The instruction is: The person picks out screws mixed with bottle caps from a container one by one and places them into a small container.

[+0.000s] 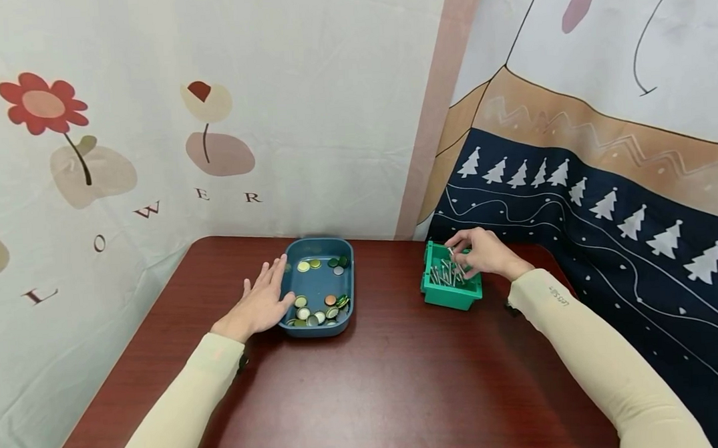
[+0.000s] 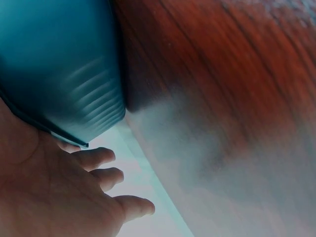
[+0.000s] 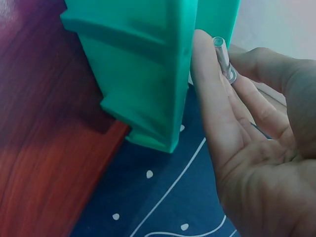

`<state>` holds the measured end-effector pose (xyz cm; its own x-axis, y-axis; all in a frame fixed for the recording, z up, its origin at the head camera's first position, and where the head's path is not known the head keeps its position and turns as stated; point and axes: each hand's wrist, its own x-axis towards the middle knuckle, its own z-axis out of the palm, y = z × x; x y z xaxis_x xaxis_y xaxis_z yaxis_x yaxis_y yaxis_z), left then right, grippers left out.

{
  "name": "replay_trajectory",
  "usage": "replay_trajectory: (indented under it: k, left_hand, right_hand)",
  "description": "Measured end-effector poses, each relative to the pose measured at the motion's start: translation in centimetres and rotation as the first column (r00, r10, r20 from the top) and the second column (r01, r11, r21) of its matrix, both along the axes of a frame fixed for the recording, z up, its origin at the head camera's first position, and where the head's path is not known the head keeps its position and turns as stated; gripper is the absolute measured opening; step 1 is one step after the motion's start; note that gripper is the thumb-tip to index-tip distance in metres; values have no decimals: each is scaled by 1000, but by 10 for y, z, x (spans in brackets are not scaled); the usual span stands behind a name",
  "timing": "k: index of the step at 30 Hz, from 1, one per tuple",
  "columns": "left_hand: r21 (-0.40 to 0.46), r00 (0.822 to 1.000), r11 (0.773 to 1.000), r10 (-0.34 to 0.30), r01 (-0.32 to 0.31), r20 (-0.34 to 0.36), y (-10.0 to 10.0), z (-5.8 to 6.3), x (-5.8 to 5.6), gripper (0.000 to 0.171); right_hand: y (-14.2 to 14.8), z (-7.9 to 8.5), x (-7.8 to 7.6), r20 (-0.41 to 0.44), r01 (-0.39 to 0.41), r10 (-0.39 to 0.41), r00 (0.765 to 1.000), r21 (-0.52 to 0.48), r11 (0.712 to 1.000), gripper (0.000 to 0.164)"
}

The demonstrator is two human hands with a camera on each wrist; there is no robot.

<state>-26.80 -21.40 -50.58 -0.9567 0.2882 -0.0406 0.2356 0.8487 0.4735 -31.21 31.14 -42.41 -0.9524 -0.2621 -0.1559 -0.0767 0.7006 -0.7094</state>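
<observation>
My left hand (image 1: 257,305) lies with straight, spread fingers along the left rim of a blue tray (image 1: 348,284). In the left wrist view the tray's ribbed outer wall (image 2: 59,64) stands beside the palm. Several round bottle caps (image 1: 330,299), green, yellowish, silver and one orange, lie in the tray. At the right, my right hand (image 1: 480,251) is over a green plastic box (image 1: 452,298) holding several silver bolts (image 1: 442,275). In the right wrist view the right hand's fingers pinch a silver metal bolt (image 3: 222,57) with a ring-like flange at one end.
Both containers stand on a dark red wooden table (image 1: 390,383), the green box near its right edge. A pale printed curtain (image 1: 330,118) hangs behind, and a dark blue cloth with white trees (image 1: 576,241) hangs at the right.
</observation>
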Motion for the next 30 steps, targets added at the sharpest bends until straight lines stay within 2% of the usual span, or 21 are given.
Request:
replay_trajectory:
  k: [8,13,16,19,21,24,27,30]
  left_hand:
    - [-4,1000,1000,3,-3,9,-1,2,0,93]
    - [-10,1000,1000,4,-4,6,-1,2,-3,93]
    - [-16,1000,1000,4,-4,1,-2,1,-3,94]
    - [-26,1000,1000,3,-4,-2,-3,2,-3,93]
    - [-35,1000,999,-2,1,-9,-3,3,-3,93]
    - [-60,999,998,-9,7,-33,-3,7,-3,91]
    - [-110,998,994,-15,7,-68,-2,12,-2,91]
    - [-155,993,988,-20,3,-112,-2,17,-1,94]
  right_hand:
    - [6,1,3,-32,9,-9,999,-1,1000,37]
    - [6,-3,7,-139,21,-17,990,26,999,33]
    - [4,-8,13,-268,30,-10,963,71,997,28]
    - [1,-14,23,-389,44,5,921,117,992,29]
    - [-1,-19,30,-443,60,10,896,144,988,36]
    - [-4,-23,44,-485,89,21,874,203,975,59]
    - [-3,-28,59,-498,132,24,867,275,952,85]
    - [0,-33,73,-504,172,25,863,339,925,101]
